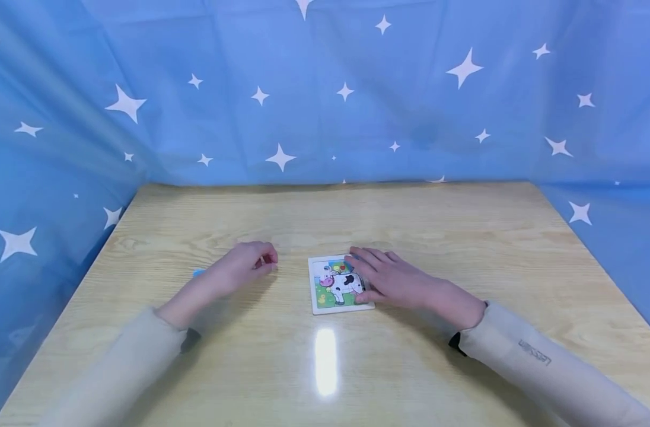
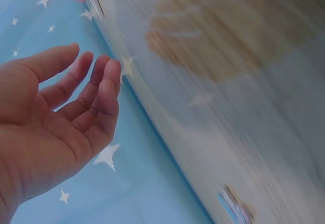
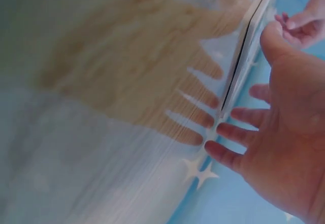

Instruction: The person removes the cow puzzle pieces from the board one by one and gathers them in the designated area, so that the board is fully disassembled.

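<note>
A small square cow picture puzzle [image 1: 334, 290] with a white frame lies flat on the wooden table. My right hand [image 1: 397, 279] rests over its right edge, fingers spread and nearly straight. In the right wrist view the puzzle board [image 3: 247, 43] appears edge-on beside the fingers of that hand [image 3: 289, 127]. To the left of the puzzle, apart from it, my left hand [image 1: 245, 267] hovers with loosely bent fingers. The left wrist view shows nothing in this hand [image 2: 66, 107]. A small blue-edged piece [image 2: 235, 203] lies on the table, mostly hidden by the left forearm in the head view.
The light wooden table [image 1: 410, 219] reflects a bright strip of light in front of the puzzle. A blue curtain [image 1: 325, 107] with white stars hangs behind the table and along its sides.
</note>
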`<move>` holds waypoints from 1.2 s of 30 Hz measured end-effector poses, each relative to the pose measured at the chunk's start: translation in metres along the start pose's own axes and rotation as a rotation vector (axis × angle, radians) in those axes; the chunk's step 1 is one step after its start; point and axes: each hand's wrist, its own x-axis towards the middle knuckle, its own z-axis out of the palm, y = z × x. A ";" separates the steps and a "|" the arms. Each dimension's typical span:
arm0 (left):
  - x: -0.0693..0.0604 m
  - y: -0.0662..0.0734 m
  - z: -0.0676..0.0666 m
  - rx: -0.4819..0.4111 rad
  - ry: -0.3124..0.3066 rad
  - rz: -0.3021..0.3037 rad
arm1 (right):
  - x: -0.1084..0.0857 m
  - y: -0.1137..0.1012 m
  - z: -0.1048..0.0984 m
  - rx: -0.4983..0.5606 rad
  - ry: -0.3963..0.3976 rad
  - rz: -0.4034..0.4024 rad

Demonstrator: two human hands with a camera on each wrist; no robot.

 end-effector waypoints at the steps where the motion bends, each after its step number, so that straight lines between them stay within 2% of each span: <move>1: 0.001 0.002 0.002 -0.004 -0.004 0.001 | -0.001 0.002 0.002 0.001 -0.002 0.006; 2: 0.003 0.003 0.004 -0.006 -0.007 0.002 | -0.001 0.005 0.005 -0.001 0.000 0.011; 9: 0.016 0.013 0.015 -0.023 -0.011 0.012 | -0.002 -0.032 -0.029 -0.022 -0.099 0.070; 12: 0.022 0.017 0.020 -0.039 -0.022 0.011 | -0.001 -0.036 -0.033 -0.032 -0.126 0.096; 20: 0.035 0.028 0.030 0.014 -0.045 0.015 | -0.004 -0.028 -0.028 -0.022 -0.094 0.063; 30: 0.046 0.041 0.033 0.059 -0.090 -0.010 | 0.001 -0.037 -0.034 -0.064 -0.147 0.110; 36: 0.054 0.045 0.035 0.064 -0.122 -0.005 | -0.002 -0.026 -0.026 -0.013 -0.122 0.086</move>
